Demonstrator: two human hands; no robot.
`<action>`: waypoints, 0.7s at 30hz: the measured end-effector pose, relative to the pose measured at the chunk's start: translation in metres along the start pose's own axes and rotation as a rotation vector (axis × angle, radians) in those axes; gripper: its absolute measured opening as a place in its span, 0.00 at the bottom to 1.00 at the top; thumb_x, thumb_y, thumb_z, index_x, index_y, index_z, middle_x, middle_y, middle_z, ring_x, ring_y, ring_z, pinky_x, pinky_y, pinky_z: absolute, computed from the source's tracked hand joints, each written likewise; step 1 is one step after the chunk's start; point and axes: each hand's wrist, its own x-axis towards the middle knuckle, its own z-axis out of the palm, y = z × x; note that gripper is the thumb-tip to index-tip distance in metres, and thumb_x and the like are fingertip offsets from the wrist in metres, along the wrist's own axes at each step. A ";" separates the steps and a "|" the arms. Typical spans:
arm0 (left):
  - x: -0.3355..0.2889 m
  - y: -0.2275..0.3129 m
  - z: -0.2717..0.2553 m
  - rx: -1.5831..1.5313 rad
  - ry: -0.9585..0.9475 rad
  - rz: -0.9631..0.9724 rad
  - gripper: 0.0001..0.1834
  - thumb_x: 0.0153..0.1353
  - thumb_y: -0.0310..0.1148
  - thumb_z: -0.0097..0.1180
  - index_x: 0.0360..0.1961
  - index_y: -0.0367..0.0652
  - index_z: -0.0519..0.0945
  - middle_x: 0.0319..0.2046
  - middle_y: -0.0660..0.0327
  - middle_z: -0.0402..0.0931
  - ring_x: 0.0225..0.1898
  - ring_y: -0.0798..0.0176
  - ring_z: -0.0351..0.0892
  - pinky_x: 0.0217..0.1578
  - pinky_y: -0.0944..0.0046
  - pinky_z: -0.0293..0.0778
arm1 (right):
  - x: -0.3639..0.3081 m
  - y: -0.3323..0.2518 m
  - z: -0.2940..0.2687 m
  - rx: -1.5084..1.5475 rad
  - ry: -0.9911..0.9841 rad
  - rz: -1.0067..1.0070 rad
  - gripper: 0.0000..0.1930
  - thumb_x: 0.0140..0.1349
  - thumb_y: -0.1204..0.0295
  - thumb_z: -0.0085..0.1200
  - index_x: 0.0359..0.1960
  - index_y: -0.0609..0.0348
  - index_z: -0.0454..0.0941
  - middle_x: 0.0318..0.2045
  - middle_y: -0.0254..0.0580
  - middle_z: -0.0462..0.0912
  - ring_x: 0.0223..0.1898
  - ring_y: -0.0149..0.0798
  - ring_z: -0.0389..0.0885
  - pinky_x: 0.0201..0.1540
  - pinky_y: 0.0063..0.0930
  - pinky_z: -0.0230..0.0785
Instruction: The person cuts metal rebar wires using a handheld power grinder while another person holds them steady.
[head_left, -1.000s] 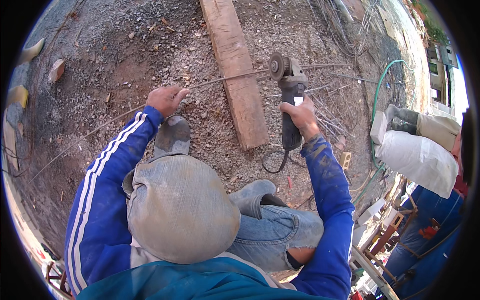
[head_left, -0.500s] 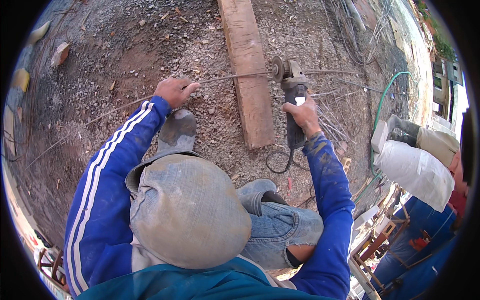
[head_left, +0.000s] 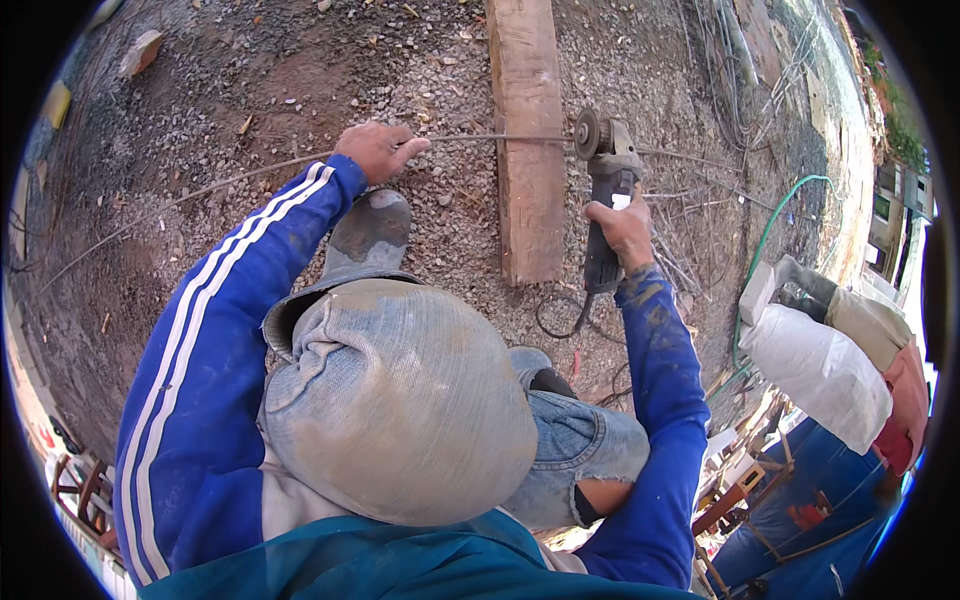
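Observation:
My left hand (head_left: 380, 152) is closed around a long, thin steel rod (head_left: 462, 137) that runs from the far left across a thick wooden beam (head_left: 530, 215). My right hand (head_left: 628, 232) grips the body of a grey-and-black angle grinder (head_left: 612, 172). Its round disc (head_left: 588, 133) stands upright at the rod, just past the beam's right edge. I cannot tell whether disc and rod touch. Beyond the grinder the rod carries on to the right, and a black cord (head_left: 581, 318) curls from the handle's lower end.
Gravelly soil surrounds my boot (head_left: 370, 232). Wire bundles (head_left: 745, 100) and thin rods lie at the upper right, beside a green hose (head_left: 765, 240). White sacks (head_left: 820, 370) stand at the right, above blue sheeting (head_left: 770, 515). A stone (head_left: 141, 54) lies at the upper left.
The view has shifted, so the beam, rod and grinder appear farther right and slightly higher. Both hands keep their holds, and the disc remains beside the beam at the rod.

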 end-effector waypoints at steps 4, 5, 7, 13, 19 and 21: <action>0.001 -0.001 0.001 0.010 -0.016 -0.009 0.26 0.67 0.61 0.46 0.40 0.53 0.87 0.32 0.51 0.84 0.37 0.44 0.82 0.41 0.47 0.76 | -0.003 -0.007 -0.001 0.028 -0.021 0.023 0.30 0.37 0.60 0.69 0.42 0.65 0.79 0.37 0.48 0.85 0.38 0.45 0.84 0.46 0.35 0.75; 0.001 -0.001 0.001 0.017 -0.022 -0.011 0.26 0.67 0.61 0.46 0.40 0.54 0.87 0.33 0.52 0.84 0.38 0.44 0.83 0.42 0.47 0.76 | -0.005 -0.011 -0.001 0.048 -0.042 0.039 0.29 0.37 0.61 0.69 0.42 0.65 0.79 0.37 0.48 0.85 0.38 0.45 0.84 0.46 0.35 0.75; 0.000 -0.003 0.003 0.022 -0.014 -0.011 0.26 0.67 0.61 0.46 0.40 0.54 0.87 0.34 0.52 0.84 0.38 0.45 0.83 0.42 0.47 0.77 | -0.003 -0.008 0.002 0.044 -0.027 0.021 0.29 0.37 0.61 0.70 0.42 0.64 0.79 0.37 0.47 0.85 0.38 0.44 0.84 0.45 0.35 0.75; 0.000 0.001 0.001 0.025 -0.019 -0.007 0.25 0.67 0.61 0.46 0.41 0.56 0.87 0.33 0.52 0.84 0.38 0.45 0.83 0.42 0.47 0.77 | 0.000 0.005 0.006 0.036 0.031 -0.059 0.28 0.39 0.65 0.69 0.43 0.65 0.77 0.34 0.42 0.84 0.33 0.38 0.82 0.39 0.31 0.75; 0.000 -0.003 0.004 0.026 0.007 -0.001 0.25 0.67 0.61 0.47 0.40 0.56 0.87 0.30 0.52 0.84 0.37 0.45 0.83 0.40 0.46 0.77 | 0.003 0.016 0.009 0.026 0.045 -0.107 0.29 0.38 0.64 0.69 0.44 0.66 0.77 0.35 0.44 0.84 0.35 0.39 0.82 0.41 0.32 0.75; 0.004 -0.001 0.006 0.021 0.018 0.024 0.25 0.67 0.61 0.47 0.40 0.56 0.87 0.30 0.52 0.84 0.36 0.45 0.83 0.40 0.47 0.77 | 0.007 0.030 0.006 0.004 0.061 -0.098 0.30 0.38 0.63 0.69 0.44 0.67 0.77 0.35 0.45 0.84 0.35 0.40 0.82 0.41 0.33 0.75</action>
